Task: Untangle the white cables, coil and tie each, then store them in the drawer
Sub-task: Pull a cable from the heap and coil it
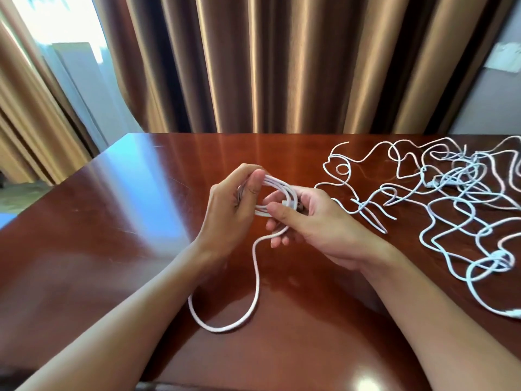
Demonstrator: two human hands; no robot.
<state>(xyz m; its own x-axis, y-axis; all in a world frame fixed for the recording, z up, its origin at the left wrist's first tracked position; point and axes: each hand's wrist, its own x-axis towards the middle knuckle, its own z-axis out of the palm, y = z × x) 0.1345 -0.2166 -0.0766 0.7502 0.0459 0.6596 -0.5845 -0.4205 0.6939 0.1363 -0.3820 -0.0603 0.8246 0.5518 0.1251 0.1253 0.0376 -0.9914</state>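
Over the middle of the table, both hands hold a small coil of white cable (279, 190). My left hand (234, 210) pinches the coil's left side between thumb and fingers. My right hand (313, 221) grips its right side, thumb pressed on the lower strands. The cable's loose tail (255, 280) hangs from the coil and loops down onto the tabletop towards me. A tangled heap of white cables (456, 198) lies spread on the right of the table, apart from both hands. No drawer is in view.
The dark red glossy wooden table (127, 221) has its far edge close to brown curtains (253, 63). A window (64, 29) is at the upper left. A wall plate (504, 56) sits at the upper right.
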